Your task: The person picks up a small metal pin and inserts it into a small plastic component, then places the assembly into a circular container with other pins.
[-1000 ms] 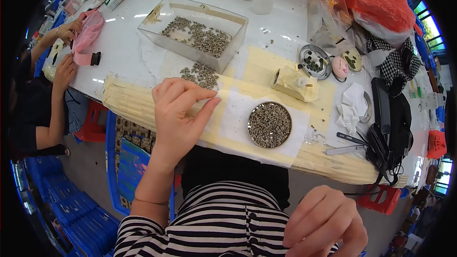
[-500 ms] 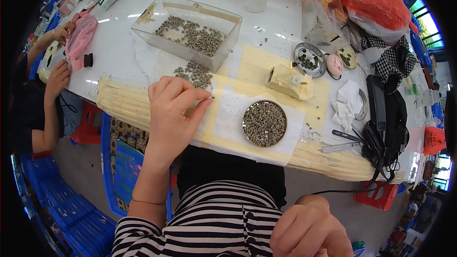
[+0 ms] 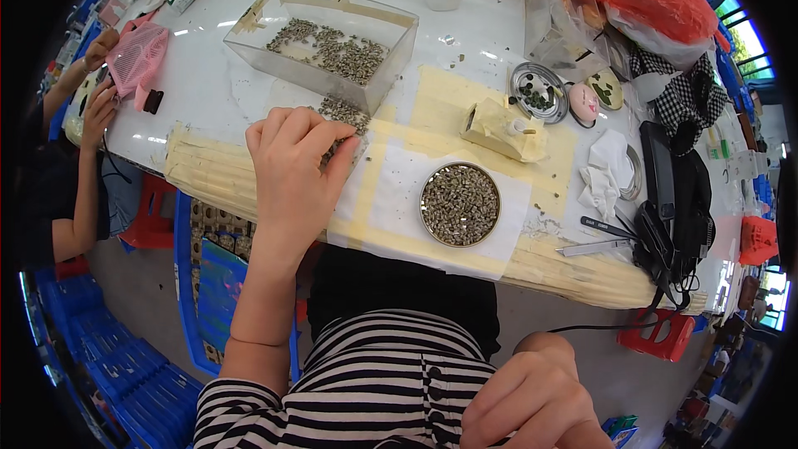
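Observation:
My left hand is over the table's front part, thumb and index finger pinched together at the near edge of a loose pile of small metal pieces. Whatever is between the fingertips is too small to make out. My right hand hangs low in front of my striped shirt with its fingers curled; anything inside them is hidden. A round tin full of similar small metal pieces stands on a white sheet. Behind the pile, a clear rectangular box holds more of these pieces.
A paper-taped block sits behind the tin. To the right are a round dish with dark green bits, crumpled tissue, tweezers and a black bag. At the left, another person's hands hold a pink mesh bag.
My left hand has shifted slightly up and left, bringing its fingertips from the white sheet's edge to the loose pile. My right hand has barely moved. The other person's pink mesh bag has shifted.

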The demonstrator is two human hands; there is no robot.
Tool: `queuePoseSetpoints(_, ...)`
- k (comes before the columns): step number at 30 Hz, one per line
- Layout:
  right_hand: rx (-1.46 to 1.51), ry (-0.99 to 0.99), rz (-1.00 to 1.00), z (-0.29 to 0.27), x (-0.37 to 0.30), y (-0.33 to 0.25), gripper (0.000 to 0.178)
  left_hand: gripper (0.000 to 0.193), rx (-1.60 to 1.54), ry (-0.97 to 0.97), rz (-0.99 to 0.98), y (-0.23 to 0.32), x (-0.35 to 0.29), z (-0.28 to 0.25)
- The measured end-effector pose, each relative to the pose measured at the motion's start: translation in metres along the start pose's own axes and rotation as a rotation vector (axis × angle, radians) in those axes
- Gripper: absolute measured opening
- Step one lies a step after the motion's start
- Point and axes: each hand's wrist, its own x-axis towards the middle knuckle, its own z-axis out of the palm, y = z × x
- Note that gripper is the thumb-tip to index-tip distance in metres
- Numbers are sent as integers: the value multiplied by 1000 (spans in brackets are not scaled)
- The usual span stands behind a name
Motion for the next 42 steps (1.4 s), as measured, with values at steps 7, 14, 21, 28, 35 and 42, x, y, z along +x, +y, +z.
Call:
queuePoseSetpoints(7, 195, -162, 150, -17, 10, -5, 35, 10, 31, -2, 1, 3, -2, -2)
queuePoseSetpoints(14, 256, -262, 260, -43, 5, -17, 25, 9, 43, -10, 26, 2, -1, -2)
queuePoseSetpoints(21, -1, -238, 264, -57, -9, -21, 42, 8, 50, 3, 40, 4, 2, -4)
queuePoseSetpoints(28, -197, -96, 403, -62, -21, -34, 28, 8, -273, 103, -63, 7, 1, -6)
queuePoseSetpoints(35, -716, 55, 593, -54, -18, -15, 19, 9, -1256, -119, -495, 33, -9, -4)
queuePoseSetpoints(42, -1162, 157, 465, -54, -11, 16, 24, 16, -1733, -395, -650, 53, -11, 11)
